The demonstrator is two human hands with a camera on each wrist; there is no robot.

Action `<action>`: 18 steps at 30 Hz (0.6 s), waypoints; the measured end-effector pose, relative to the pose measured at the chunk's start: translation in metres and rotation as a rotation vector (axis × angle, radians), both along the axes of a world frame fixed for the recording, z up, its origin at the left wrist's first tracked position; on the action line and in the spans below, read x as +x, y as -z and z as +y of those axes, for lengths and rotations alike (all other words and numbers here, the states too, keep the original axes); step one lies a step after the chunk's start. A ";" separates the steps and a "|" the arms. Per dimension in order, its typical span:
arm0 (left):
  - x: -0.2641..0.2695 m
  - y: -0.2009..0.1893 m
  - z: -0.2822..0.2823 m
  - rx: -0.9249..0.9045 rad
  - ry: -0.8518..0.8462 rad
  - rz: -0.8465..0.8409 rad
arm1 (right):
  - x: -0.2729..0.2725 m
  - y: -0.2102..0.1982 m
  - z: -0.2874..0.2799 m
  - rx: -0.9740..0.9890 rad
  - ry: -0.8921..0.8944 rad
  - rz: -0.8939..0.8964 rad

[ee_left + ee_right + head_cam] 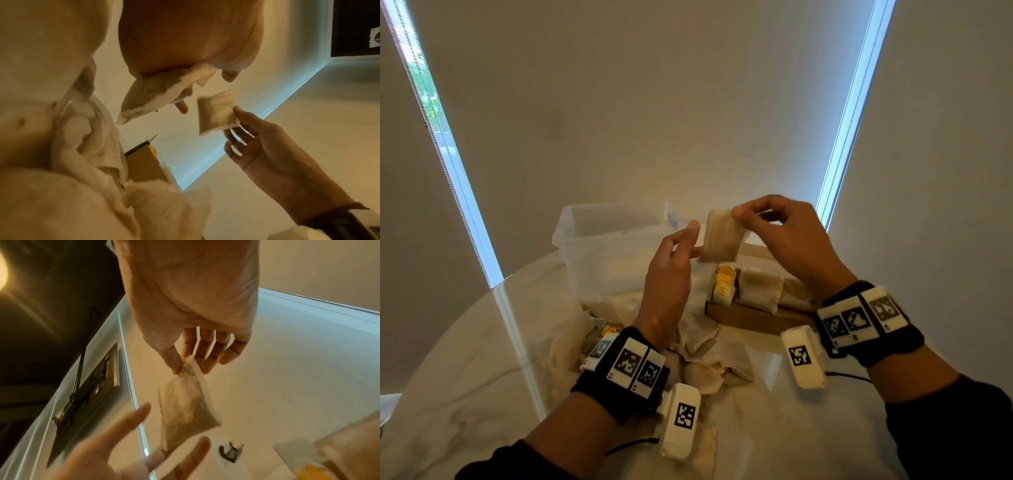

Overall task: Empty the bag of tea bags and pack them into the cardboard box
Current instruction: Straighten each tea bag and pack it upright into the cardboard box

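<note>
My right hand (739, 213) pinches the top corner of a pale tea bag (722, 240) between thumb and fingers, so it hangs in the air above the cardboard box (750, 320). In the right wrist view the tea bag (185, 408) dangles below the pinch (183, 365). My left hand (681, 246) is raised just left of it, thumb up. In the left wrist view a second crumpled tea bag (156, 97) is held against the left palm (195, 61). The box holds a row of tea bags (760, 287) and yellow tags (724, 284).
A heap of loose tea bags (705, 346) lies on the pale round table (465, 377) under my left wrist. A clear plastic tub (592, 240) stands behind it, left of the box. Window blinds rise close behind the table.
</note>
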State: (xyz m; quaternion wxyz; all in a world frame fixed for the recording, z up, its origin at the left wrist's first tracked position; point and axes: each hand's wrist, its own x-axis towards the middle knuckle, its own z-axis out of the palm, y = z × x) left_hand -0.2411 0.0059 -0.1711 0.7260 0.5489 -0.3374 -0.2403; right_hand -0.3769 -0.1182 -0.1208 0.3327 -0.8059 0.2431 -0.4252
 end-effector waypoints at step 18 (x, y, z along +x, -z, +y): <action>0.004 0.013 -0.007 -0.005 0.020 -0.163 | -0.010 -0.007 -0.006 0.001 -0.039 0.190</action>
